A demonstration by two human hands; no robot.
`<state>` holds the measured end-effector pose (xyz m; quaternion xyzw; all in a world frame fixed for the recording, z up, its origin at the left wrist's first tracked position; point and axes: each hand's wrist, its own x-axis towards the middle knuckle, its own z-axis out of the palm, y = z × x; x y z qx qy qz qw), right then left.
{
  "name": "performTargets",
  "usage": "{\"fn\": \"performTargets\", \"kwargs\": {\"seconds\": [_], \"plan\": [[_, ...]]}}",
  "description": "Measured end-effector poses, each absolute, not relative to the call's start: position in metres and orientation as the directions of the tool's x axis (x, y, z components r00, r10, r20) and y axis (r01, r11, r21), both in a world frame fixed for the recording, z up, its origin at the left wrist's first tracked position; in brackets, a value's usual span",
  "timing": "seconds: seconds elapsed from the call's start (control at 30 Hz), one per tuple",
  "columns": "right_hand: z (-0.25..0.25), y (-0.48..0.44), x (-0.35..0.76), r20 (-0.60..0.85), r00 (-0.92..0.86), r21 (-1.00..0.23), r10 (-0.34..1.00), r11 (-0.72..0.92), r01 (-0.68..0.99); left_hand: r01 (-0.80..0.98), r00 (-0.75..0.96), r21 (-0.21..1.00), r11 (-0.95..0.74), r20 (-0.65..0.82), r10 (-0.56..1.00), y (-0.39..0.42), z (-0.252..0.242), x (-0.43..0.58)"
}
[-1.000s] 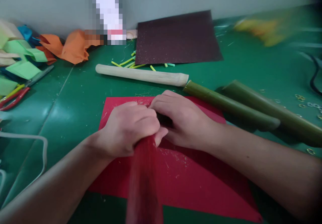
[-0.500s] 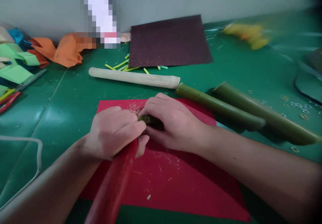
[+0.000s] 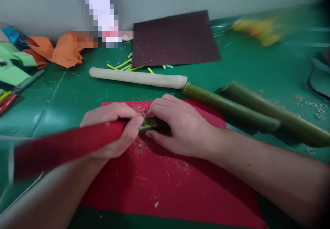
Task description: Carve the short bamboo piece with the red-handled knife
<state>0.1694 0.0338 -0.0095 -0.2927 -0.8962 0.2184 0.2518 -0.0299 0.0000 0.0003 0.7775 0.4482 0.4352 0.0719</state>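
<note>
My left hand point(image 3: 129, 133) is closed around a tool with a thick red handle point(image 3: 69, 146), which sticks out to the left over my forearm. The tool's working end is hidden by my fingers. My right hand point(image 3: 183, 126) grips a short green bamboo piece point(image 3: 149, 124) from the right, pinning it down, with the far part covered by my palm. Both hands almost meet over a red sheet point(image 3: 165, 184) strewn with fine shavings. A small pale chip point(image 3: 156, 204) lies near its front edge.
Behind my hands lie a peeled pale bamboo stick point(image 3: 139, 78) and two green bamboo lengths point(image 3: 229, 107) point(image 3: 278, 115). Farther back are a dark brown sheet point(image 3: 175, 40), yellow-green strips and orange cloth-like material point(image 3: 67, 50). Red-handled pliers point(image 3: 8, 102) lie left; small rings point(image 3: 313, 107) are scattered right.
The red handle has swung from pointing down toward me to pointing left, as my left hand turned over. My right hand keeps its hold on the bamboo piece. The view shifted slightly.
</note>
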Motion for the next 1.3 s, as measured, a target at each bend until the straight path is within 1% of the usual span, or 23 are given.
{"fn": "performTargets", "kwargs": {"seconds": [0.07, 0.1, 0.17, 0.23, 0.3, 0.33, 0.37, 0.4, 0.5, 0.63, 0.77, 0.93, 1.3], "plan": [[-0.010, 0.033, 0.169, 0.331, -0.700, -0.551, 0.632, 0.732, 0.400, 0.409, 0.028, 0.766, -0.496, 0.533, 0.846, 0.001, -0.005, -0.026], [-0.010, 0.033, 0.169, 0.336, -0.701, -0.554, 0.629, 0.734, 0.393, 0.317, -0.021, 0.839, -0.442, 0.472, 0.881, 0.003, -0.007, -0.024], [-0.011, 0.032, 0.169, 0.337, -0.705, -0.559, 0.624, 0.735, 0.384, 0.243, -0.050, 0.897, -0.369, 0.392, 0.919, 0.005, -0.006, -0.021], [-0.011, 0.031, 0.168, 0.336, -0.702, -0.556, 0.628, 0.734, 0.390, 0.241, -0.063, 0.925, -0.295, 0.318, 0.946, 0.006, -0.003, -0.017], [-0.011, 0.030, 0.167, 0.335, -0.689, -0.544, 0.642, 0.730, 0.415, 0.265, -0.129, 0.939, -0.220, 0.260, 0.957, 0.006, 0.003, -0.013], [-0.011, 0.030, 0.167, 0.336, -0.682, -0.530, 0.650, 0.729, 0.433, 0.289, -0.205, 0.944, -0.158, 0.222, 0.953, 0.006, 0.005, -0.012], [-0.011, 0.029, 0.166, 0.339, -0.675, -0.513, 0.655, 0.730, 0.451, 0.308, -0.243, 0.946, -0.104, 0.183, 0.952, 0.005, 0.007, -0.010], [-0.011, 0.028, 0.166, 0.341, -0.672, -0.497, 0.657, 0.733, 0.465, 0.311, -0.264, 0.947, -0.084, 0.171, 0.949, 0.004, 0.008, -0.009], [-0.011, 0.027, 0.166, 0.335, -0.668, -0.481, 0.664, 0.730, 0.485, 0.321, -0.257, 0.940, -0.117, 0.205, 0.944, 0.001, 0.009, -0.008], [-0.008, 0.027, 0.167, 0.285, -0.654, -0.516, 0.701, 0.687, 0.512, 0.361, -0.217, 0.918, -0.161, 0.251, 0.943, -0.004, 0.007, -0.007], [-0.006, 0.026, 0.166, 0.246, -0.651, -0.552, 0.718, 0.656, 0.515, 0.360, -0.256, 0.920, -0.153, 0.255, 0.932, -0.004, 0.007, -0.002], [-0.006, 0.025, 0.165, 0.262, -0.656, -0.551, 0.708, 0.668, 0.500, 0.355, -0.287, 0.920, -0.168, 0.278, 0.917, -0.003, 0.008, 0.003], [-0.007, 0.027, 0.165, 0.270, -0.631, -0.526, 0.727, 0.660, 0.537, 0.289, -0.192, 0.901, -0.324, 0.386, 0.902, 0.012, -0.005, 0.002]]}}
